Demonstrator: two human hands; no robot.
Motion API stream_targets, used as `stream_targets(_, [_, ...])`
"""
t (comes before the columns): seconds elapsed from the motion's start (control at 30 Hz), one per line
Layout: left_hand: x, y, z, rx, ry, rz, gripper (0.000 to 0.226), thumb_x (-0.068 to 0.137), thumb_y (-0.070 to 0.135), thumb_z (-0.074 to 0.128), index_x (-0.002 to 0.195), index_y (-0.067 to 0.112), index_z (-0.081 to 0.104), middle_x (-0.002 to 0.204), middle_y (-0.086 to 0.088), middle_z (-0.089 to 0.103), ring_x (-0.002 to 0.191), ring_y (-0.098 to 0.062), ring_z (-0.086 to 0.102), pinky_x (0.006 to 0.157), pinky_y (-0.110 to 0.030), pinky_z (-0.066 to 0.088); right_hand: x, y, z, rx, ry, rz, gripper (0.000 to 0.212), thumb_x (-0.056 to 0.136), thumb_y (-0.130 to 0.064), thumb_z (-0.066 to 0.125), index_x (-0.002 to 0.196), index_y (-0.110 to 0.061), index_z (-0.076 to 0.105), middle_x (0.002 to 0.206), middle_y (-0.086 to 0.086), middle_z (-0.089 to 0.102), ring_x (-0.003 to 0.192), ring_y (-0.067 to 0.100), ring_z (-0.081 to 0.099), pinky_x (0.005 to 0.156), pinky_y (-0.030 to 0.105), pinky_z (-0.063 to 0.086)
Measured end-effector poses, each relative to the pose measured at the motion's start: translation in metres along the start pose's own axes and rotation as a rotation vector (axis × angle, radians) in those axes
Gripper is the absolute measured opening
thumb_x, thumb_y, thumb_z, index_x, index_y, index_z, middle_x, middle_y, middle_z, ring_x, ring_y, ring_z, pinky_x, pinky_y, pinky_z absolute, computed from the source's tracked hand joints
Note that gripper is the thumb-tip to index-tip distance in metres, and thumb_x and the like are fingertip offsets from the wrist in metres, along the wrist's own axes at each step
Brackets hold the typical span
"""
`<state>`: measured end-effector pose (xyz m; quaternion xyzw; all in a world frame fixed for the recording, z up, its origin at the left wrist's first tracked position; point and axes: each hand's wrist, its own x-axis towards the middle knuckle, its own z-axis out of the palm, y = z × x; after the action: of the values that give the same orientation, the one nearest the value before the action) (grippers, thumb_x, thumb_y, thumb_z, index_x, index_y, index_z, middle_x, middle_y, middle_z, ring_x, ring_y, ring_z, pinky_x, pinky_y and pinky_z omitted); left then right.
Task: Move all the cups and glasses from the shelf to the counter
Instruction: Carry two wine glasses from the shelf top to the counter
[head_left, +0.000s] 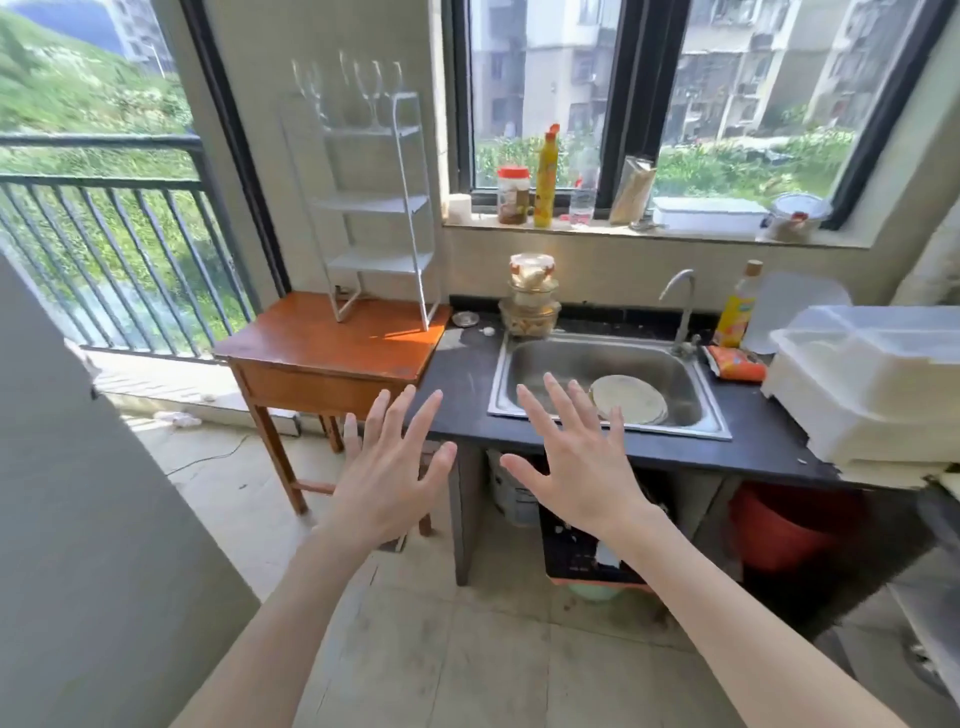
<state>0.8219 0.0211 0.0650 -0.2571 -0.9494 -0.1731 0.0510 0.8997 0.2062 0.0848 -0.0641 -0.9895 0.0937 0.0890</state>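
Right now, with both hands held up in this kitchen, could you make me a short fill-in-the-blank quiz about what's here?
1. The wine glasses stand on the ____ tier of the white shelf.
2. The shelf stands on a small ____ table.
3. Plates lie inside the ____.
4. The left hand and right hand are both ____, holding nothing.

Missing words: top; wooden; sink; open

Clear stemmed glasses (358, 88) stand upright atop the white shelf (384, 202).
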Motion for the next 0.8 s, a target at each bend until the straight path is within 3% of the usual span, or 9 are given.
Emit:
stream_targets(0.3, [0.087, -0.122, -0.026, 0.022, 0.071, -0.128, 0.065, 0.085, 0.055, 0.014, 0.145, 0.036, 0.003, 0.158, 0.006, -0.003, 0.145, -0.017, -0.013, 0.115, -0.049, -0.011, 0.161, -0.077, 0.041, -0.024, 0.008, -0.133, 0.073, 0.09, -0.059, 0.035, 0.148, -0.033, -0.001, 0.16, 0.001, -0.004, 0.146, 0.024, -0.009, 0.114, 0.056, -0.003])
stream_targets(0.43, [0.157, -0.168, -0.04, 0.041, 0.108, -0.135, 0.057, 0.094, 0.05, 0.024, 0.146, 0.036, 0.004, 0.158, 0.006, -0.004, 0.145, -0.016, -0.014, 0.115, -0.046, -0.01, 0.248, -0.094, 0.055, 0.012, 0.04, -0.179, 0.072, 0.089, -0.059, 0.034, 0.148, -0.033, 0.001, 0.16, 0.001, -0.003, 0.146, 0.024, -0.008, 0.115, 0.055, -0.003])
stream_targets(0.8, [0.337, -0.259, -0.093, -0.021, 0.202, -0.076, 0.055, 0.095, 0.048, 0.026, 0.146, 0.034, 0.011, 0.158, 0.004, 0.003, 0.145, -0.015, -0.009, 0.118, -0.045, -0.004, 0.447, -0.128, 0.043, 0.019, 0.114, -0.158, 0.07, 0.09, -0.057, 0.036, 0.148, -0.03, 0.006, 0.159, 0.002, 0.0, 0.146, 0.024, -0.004, 0.116, 0.053, 0.0])
